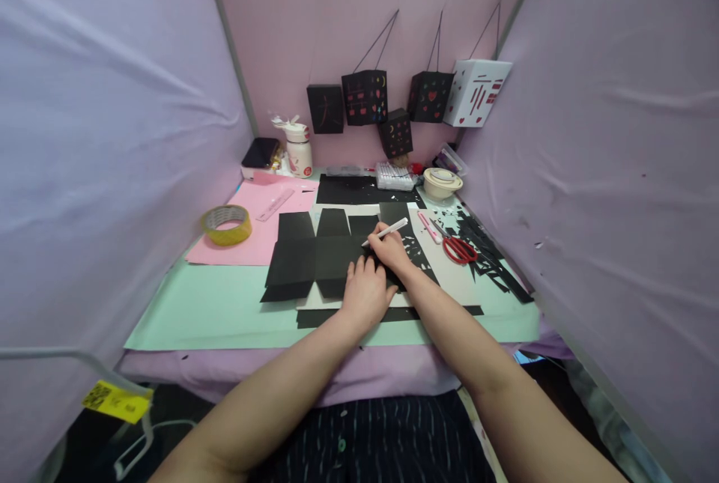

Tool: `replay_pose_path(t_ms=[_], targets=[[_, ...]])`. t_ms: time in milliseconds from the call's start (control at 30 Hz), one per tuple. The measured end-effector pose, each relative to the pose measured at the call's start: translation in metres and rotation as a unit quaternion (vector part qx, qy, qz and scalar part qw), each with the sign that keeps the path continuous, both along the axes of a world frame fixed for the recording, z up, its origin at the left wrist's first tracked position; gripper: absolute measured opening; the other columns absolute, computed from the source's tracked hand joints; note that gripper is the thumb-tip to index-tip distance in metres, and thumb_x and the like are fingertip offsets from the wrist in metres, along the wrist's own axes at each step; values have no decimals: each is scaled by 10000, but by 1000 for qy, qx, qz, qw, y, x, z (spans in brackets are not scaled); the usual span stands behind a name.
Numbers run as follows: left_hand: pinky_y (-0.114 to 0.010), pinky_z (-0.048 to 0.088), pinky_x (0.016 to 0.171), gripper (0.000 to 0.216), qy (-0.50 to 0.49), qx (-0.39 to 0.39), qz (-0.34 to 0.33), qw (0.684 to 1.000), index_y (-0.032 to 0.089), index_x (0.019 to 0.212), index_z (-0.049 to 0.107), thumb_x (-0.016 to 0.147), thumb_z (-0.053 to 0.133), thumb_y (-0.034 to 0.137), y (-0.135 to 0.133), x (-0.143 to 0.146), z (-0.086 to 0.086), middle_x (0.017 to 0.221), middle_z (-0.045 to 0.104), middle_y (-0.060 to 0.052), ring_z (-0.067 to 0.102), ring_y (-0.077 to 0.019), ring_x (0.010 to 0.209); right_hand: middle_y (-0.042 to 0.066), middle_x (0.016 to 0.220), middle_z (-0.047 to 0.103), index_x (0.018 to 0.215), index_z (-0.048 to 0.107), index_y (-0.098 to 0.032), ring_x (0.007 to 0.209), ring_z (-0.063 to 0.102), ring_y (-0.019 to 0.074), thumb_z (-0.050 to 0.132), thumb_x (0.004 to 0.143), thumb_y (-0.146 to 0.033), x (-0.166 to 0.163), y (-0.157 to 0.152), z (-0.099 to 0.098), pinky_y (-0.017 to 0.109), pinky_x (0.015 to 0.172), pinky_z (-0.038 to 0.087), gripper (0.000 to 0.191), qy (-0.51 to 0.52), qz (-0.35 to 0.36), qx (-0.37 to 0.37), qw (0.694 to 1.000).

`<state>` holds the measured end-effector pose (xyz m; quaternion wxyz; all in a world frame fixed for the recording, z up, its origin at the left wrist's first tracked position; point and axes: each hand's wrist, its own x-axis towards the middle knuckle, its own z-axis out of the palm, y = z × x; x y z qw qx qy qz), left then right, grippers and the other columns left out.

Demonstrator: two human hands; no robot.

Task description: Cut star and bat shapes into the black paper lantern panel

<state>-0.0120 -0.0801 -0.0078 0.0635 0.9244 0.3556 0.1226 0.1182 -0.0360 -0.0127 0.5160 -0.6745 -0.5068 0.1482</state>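
A cut and creased sheet of black card [290, 262] with flaps lies across the middle of the table. My right hand [389, 247] grips a white pen [393, 228], its tip at the card's surface. Just below it, my left hand [366, 288] rests flat on the card with fingers spread. Under the card are a pale board [457, 284] and more black paper [314, 318]. Close to my right hand lie a pink craft knife [430, 228] and red-handled scissors [459, 249]. What the pen tip marks is too small to tell.
Yellow tape [226, 225] and a clear ruler [275, 204] lie on pink paper [219, 254] at left. A bottle [299, 150], a box of pens [394, 177] and cream tape rolls [443, 183] stand behind. Black scraps [488, 251] litter the right. Paper lanterns [365, 97] hang at the back.
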Motion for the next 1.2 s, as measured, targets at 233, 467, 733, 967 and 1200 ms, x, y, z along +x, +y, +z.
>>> replay_pose_path(t_ms=[233, 467, 733, 967, 1200], targets=[[-547, 311, 1107, 472, 0, -2, -1, 1000, 53, 1223, 607, 902, 587, 398, 0, 0, 0, 1312, 551, -228, 441, -388, 1294, -57, 547, 512, 590, 465, -227, 586, 504, 138, 497, 714, -228, 2, -1, -1, 259, 601, 376, 128, 0, -1, -5, 1000], [-542, 315, 1108, 481, 1, 1, -1, 1000, 61, 1236, 601, 896, 593, 401, 0, 0, 1, 1318, 550, -220, 444, -378, 1291, -55, 557, 546, 599, 483, -226, 585, 521, 136, 503, 726, -219, 1, -2, 0, 255, 601, 389, 129, -2, 18, -13, 1000], [-536, 322, 1103, 474, 9, 4, 3, 1000, 70, 1232, 601, 897, 589, 406, -1, 1, 2, 1321, 554, -212, 449, -373, 1285, -57, 553, 532, 594, 469, -226, 583, 510, 136, 496, 714, -212, 0, -1, 0, 256, 596, 379, 124, 1, 19, -12, 1000], [-520, 326, 1098, 456, 10, 12, 5, 1000, 99, 1225, 602, 899, 584, 417, -1, 0, 1, 1312, 565, -195, 452, -361, 1286, -61, 543, 474, 579, 433, -229, 580, 479, 137, 493, 708, -219, 1, -2, 1, 263, 593, 362, 143, -10, 0, -5, 1000], [-526, 313, 1104, 457, 2, -3, 3, 1000, 109, 1238, 587, 896, 592, 413, 0, 0, 3, 1343, 544, -191, 432, -351, 1302, -57, 553, 532, 591, 464, -226, 588, 508, 135, 495, 720, -216, 1, -5, 2, 255, 607, 386, 134, 1, 17, -13, 1000]])
